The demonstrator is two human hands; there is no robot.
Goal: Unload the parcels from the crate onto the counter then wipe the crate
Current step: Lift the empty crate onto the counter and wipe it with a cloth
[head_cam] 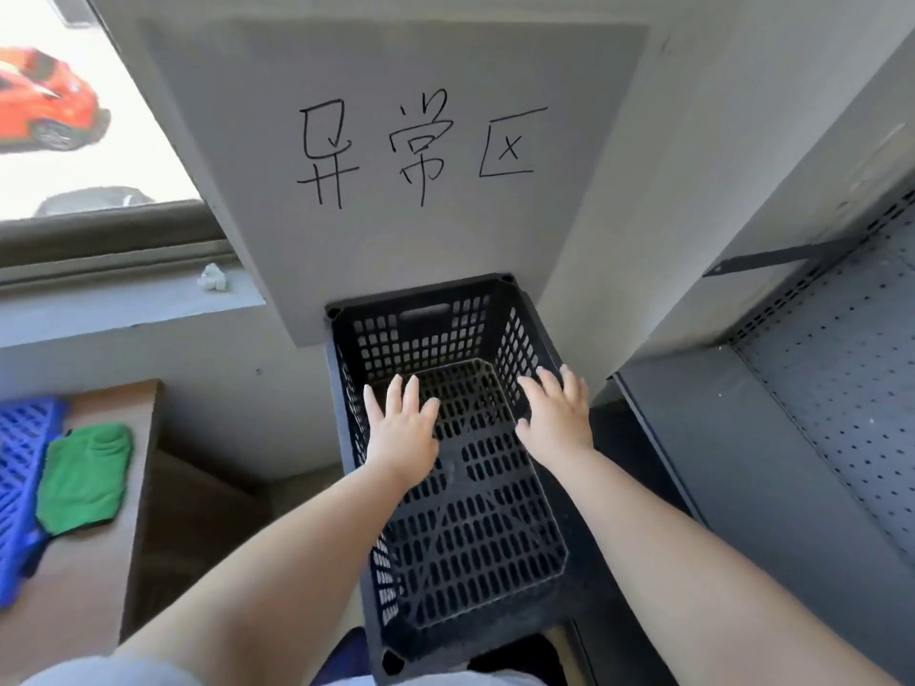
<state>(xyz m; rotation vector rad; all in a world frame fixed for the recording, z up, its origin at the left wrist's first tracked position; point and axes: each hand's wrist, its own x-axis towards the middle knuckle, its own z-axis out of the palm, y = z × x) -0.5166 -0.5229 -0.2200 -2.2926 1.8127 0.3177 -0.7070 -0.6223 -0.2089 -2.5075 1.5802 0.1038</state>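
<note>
— Both forearms nearest, reaching out over the black crate [460, 487]. Left hand [401, 433] flat, fingers spread and straight, holding nothing. Right hand [557, 418] the same, wide and empty, fingertips near the right wall.

— Any parcels inside?

— None visible; bare slotted floor only. Unloading looks finished, so probably time to wipe.

— Cloth?

— Green cloth [84, 477] lying on the brown counter [106, 561] to the left, beside a blue crate [22, 462], well apart from both hands. Best fetched first, then worked along the floor and up each wall, corners and handle slot included, steadying the rim with the free hand.

— Any writing?

— Three handwritten Chinese characters [421, 146] on the grey wall panel above, reading 异常区. No brand marks legible on the crate.
</note>
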